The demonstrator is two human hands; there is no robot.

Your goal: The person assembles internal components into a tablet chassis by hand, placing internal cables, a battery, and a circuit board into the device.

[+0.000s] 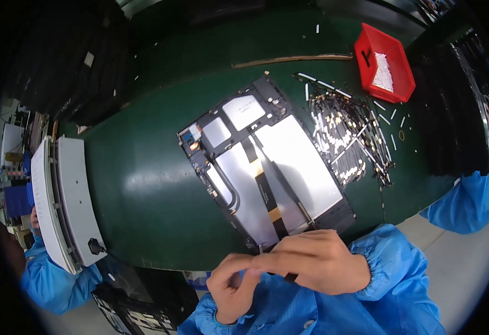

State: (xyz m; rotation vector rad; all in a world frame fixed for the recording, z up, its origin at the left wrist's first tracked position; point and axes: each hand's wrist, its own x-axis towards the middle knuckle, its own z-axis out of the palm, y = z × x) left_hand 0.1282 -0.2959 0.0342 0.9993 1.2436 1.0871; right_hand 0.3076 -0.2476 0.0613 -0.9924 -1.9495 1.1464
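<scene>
An opened tablet-like device [306, 167] lies at a slant on the green table, its silver inside and black frame facing up. A black ribbon cable [264, 190] with gold patches runs down its middle to the near edge. At that edge my two hands meet. My left hand [233, 285] is closed, thumb and forefinger pinched together by the device's near corner. My right hand [320, 262] curls over the near end of the cable, fingers closed. A small dark piece shows beneath the right fingers; whatever either hand grips is too hidden to name.
Right of the device lies a heap of thin black and white strips [339, 137]. Behind it stands a red bin [406, 72] with white pieces. Black stacks [451, 111] flank the table. A pale box [80, 190] with a black plug [95, 246] is left. Other people's blue sleeves [462, 204] show.
</scene>
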